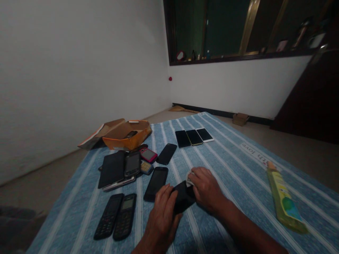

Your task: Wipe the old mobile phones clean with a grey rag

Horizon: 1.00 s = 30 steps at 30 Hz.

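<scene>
My left hand (164,211) is closed round one end of a black phone (182,197), raised and tilted over the striped cloth. My right hand (208,187) pinches a small white cloth (189,179) against the phone's far right edge. Just beyond my left hand lies a black smartphone (156,181), with another dark smartphone (166,153) behind it. Two black keypad phones (109,216) lie side by side to the left of my left hand. My fingers cover part of the held phone and the cloth.
A pile of phones with a black tablet-like slab (112,169) lies at left, before an open orange box (128,140). Three smartphones (194,137) form a row farther back. A bottle of yellow-green liquid (284,201) lies at right on the blue striped cloth (233,169).
</scene>
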### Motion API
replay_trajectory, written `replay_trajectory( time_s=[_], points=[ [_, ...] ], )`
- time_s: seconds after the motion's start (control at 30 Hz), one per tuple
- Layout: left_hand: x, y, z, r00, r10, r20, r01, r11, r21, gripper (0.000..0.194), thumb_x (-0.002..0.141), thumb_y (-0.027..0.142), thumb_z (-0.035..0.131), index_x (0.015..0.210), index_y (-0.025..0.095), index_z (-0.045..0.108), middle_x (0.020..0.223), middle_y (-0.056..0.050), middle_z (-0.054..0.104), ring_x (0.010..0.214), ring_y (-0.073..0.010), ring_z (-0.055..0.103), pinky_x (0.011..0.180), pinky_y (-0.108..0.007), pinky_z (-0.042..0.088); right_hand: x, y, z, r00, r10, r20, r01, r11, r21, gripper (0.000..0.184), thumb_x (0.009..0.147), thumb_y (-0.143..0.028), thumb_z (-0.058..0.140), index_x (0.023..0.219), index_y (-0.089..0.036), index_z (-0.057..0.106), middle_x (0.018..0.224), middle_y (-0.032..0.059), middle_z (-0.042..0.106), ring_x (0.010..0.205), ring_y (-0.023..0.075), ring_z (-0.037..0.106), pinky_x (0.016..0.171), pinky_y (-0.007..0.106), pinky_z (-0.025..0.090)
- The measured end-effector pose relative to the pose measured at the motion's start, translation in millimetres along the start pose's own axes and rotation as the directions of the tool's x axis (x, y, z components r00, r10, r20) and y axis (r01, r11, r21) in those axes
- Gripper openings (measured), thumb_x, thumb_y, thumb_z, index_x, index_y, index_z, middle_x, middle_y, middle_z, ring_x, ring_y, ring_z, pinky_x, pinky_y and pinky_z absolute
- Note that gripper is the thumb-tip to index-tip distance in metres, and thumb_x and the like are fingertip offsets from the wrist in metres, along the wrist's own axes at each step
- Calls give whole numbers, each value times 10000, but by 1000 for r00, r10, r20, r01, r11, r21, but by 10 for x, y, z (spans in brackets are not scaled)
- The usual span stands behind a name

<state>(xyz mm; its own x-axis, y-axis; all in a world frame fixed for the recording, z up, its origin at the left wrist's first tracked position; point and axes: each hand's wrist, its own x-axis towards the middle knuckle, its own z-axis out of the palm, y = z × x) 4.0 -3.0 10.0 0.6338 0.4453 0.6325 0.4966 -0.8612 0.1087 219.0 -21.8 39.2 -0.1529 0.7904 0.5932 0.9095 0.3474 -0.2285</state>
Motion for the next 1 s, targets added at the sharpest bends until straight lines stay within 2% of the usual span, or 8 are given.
replay_trajectory(
  time_s=[0.13, 0.33, 0.4, 0.6, 0.8, 1.0],
  points=[
    [42, 24, -45, 1000, 20, -5, -20, 1000, 12, 424, 874, 117, 520, 1296, 101, 477, 1303, -201, 537, 1278, -337, 461, 1001, -509, 503, -7, 101, 8, 997, 62, -43, -63, 997, -38, 285, 740, 20, 486, 890, -174, 630, 955, 92, 595, 923, 240, 486, 836, 362, 404],
    [19, 31, -4, 999, 27, -36, -26, 1000, 13, 394, 894, 124, 495, 1288, 102, 484, 1295, -201, 535, 1283, -338, 453, 996, -502, 506, 22, -133, 31, 995, -93, -18, 94, 995, 35, 230, 794, -26, 491, 916, -157, 636, 985, 103, 601, 938, 247, 486, 839, 370, 397],
    [-9, 26, 17, 999, 15, -28, -15, 1000, 5, 407, 892, 123, 498, 1298, 95, 473, 1311, -208, 520, 1294, -344, 438, 1008, -519, 496, 33, -151, 37, 996, -94, 5, 94, 995, 37, 243, 788, -22, 496, 929, -158, 640, 993, 100, 607, 939, 245, 491, 848, 369, 395],
    [-50, 19, 31, 1000, -17, 16, 18, 1000, -24, 448, 888, 135, 507, 1330, 109, 443, 1340, -212, 505, 1309, -361, 425, 1009, -561, 485, 29, 93, 42, 998, 68, 14, -68, 997, -27, 294, 744, 4, 497, 895, -186, 663, 963, 86, 627, 937, 236, 506, 837, 345, 391],
    [-24, 35, -1, 1000, -16, 12, 17, 999, -28, 456, 884, 150, 517, 1332, 116, 437, 1326, -211, 524, 1302, -361, 444, 1008, -564, 486, 32, 298, 1, 974, 218, 63, -217, 976, -25, 294, 738, -5, 484, 855, -193, 677, 936, 75, 637, 911, 218, 534, 828, 321, 396],
    [-32, 44, -13, 998, -33, 49, 36, 998, -50, 478, 876, 142, 516, 1343, 123, 419, 1338, -211, 508, 1304, -368, 435, 1020, -585, 468, 16, 379, 1, 958, 271, 91, -270, 962, -27, 306, 735, -7, 480, 862, -193, 687, 922, 72, 639, 923, 212, 546, 834, 299, 401]
  ],
)
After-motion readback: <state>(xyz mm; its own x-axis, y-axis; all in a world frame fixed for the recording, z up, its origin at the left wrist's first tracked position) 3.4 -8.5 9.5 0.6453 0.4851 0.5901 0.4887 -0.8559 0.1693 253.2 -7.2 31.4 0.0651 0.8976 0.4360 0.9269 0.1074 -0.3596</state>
